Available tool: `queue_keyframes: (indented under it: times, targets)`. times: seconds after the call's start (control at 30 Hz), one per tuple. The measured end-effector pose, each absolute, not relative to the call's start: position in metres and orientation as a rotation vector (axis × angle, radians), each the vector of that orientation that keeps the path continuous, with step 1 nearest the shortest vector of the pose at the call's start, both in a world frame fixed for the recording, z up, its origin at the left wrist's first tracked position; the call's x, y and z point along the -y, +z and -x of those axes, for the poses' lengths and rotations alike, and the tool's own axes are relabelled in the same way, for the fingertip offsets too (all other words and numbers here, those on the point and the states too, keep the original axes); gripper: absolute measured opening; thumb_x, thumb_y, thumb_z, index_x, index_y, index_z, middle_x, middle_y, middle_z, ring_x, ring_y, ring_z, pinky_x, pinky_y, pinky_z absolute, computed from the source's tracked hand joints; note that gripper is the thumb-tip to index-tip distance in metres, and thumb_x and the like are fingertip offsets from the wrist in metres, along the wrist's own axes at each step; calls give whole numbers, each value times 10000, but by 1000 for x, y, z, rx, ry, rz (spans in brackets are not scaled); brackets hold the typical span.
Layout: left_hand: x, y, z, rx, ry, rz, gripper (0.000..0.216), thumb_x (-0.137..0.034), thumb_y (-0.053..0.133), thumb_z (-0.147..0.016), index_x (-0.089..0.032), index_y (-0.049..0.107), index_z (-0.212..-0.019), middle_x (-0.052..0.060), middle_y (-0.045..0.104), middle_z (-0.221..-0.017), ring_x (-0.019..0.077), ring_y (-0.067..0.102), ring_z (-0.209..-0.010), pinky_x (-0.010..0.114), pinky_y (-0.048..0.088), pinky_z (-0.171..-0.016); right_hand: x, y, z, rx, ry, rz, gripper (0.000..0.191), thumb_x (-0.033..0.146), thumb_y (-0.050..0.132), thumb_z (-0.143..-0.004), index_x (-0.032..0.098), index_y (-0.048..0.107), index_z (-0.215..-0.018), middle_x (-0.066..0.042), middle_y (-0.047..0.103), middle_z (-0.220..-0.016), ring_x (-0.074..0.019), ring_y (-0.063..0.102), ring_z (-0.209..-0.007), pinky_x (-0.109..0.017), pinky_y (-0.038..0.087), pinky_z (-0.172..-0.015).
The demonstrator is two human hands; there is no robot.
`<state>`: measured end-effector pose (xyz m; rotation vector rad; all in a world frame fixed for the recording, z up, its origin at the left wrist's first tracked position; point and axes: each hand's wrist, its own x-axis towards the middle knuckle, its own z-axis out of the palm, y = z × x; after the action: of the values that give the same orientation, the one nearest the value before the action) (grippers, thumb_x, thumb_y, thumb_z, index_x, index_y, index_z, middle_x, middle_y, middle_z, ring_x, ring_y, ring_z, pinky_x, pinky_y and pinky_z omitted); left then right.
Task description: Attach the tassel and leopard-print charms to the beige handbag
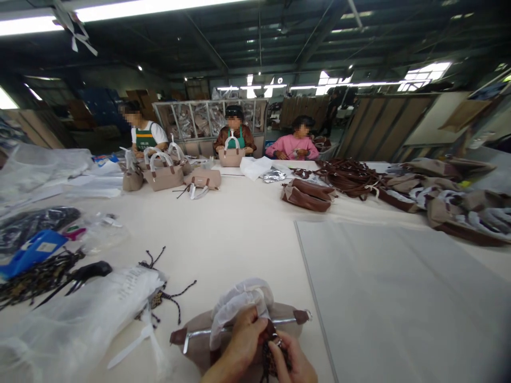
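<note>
- Left hand is gripping the white wrapping bunched on top of a taupe handbag, fingers curled tight.
- Right hand is pinching a small dark braided strap right at the bag's zipper.
- The bag's lying flat on the white surface, at the near edge.
- A clear plastic bag is sitting just left of it, black scissors beyond.
- Three people are working at the far end among more handbags.

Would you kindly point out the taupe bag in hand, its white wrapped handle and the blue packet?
taupe bag (pixel 191 340): head view, left body.
white wrapped handle (pixel 239 300): head view, wrapping.
blue packet (pixel 34 250): head view, middle.
</note>
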<state>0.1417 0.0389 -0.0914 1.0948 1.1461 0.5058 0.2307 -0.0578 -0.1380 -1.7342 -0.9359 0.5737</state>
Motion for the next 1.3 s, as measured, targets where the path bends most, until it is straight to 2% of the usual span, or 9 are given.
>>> queue_keyframes:
  times: [0.17, 0.37, 0.53, 0.63, 0.7, 0.87, 0.97, 1.1, 1.3]
  targets:
    - [-41, -77, -139, -1087, 533, -1084, 137, -295, 549, -704, -166, 558, -750, -26, 520, -670, 121, 443, -616, 253, 317, -584, 58, -136, -222, 702, 872, 1545, 507, 720, 588, -750, 239, 592, -908, -51, 759, -731, -234, 709, -630, -290, 566, -556]
    - [-38, -74, -136, -1091, 513, -1116, 100, -269, 554, -735, -173, 577, -750, -25, 526, -683, 131, 452, -640, 264, 347, -634, 53, -109, -247, 967, 999, 1625, 373, 614, 531, -836, 257, 541, -730, 0, 666, -574, -211, 651, -535, -292, 521, -489]
    - [-36, -80, -137, -1032, 600, -1168, 149, -189, 504, -715, -152, 622, -798, -5, 554, -723, 150, 471, -675, 278, 356, -663, 41, -85, -262, 1379, 806, 1933, 284, 427, 465, -871, 270, 508, -639, -13, 668, -566, -232, 647, -549, -306, 435, -507]
    - [-34, -76, -137, -1040, 642, -1258, 163, -184, 490, -739, -157, 625, -827, 13, 604, -790, 173, 517, -752, 283, 382, -721, 39, -81, -264, 1587, 607, 2042, 288, 378, 448, -885, 263, 567, -649, -46, 708, -627, -261, 665, -604, -320, 383, -534]
    - [-31, -71, -138, -1061, 635, -1365, 154, -198, 512, -748, -166, 626, -848, 27, 641, -845, 193, 545, -810, 285, 390, -749, 39, -82, -265, 1636, 607, 1988, 306, 362, 419, -908, 265, 606, -687, -50, 732, -671, -257, 677, -626, -315, 378, -543]
    - [-25, -67, -146, -1190, 592, -1501, 129, -265, 532, -788, -180, 628, -782, 53, 685, -850, 228, 583, -836, 304, 385, -755, 39, -91, -265, 1563, 612, 1898, 350, 431, 360, -940, 287, 641, -789, -32, 717, -643, -231, 660, -570, -298, 382, -506]
    - [-21, -73, -150, -1241, 679, -1379, 146, -264, 527, -787, -169, 636, -771, 55, 682, -826, 224, 592, -813, 303, 387, -745, 41, -104, -262, 1482, 533, 1868, 415, 519, 327, -934, 271, 566, -701, -23, 643, -560, -217, 607, -508, -298, 386, -485]
    - [-15, -81, -152, -1245, 772, -1228, 156, -274, 526, -779, -153, 619, -745, 39, 644, -754, 208, 572, -765, 289, 392, -702, 44, -122, -262, 1221, 766, 1763, 485, 639, 342, -901, 259, 472, -630, 27, 537, -492, -169, 536, -459, -258, 413, -442]
    - [-30, -73, -146, -1134, 709, -1246, 99, -234, 537, -741, -158, 599, -731, 14, 605, -757, 191, 542, -766, 284, 391, -704, 41, -114, -272, 1181, 1117, 1622, 490, 691, 457, -828, 232, 489, -658, 53, 483, -541, -143, 480, -504, -243, 408, -454]
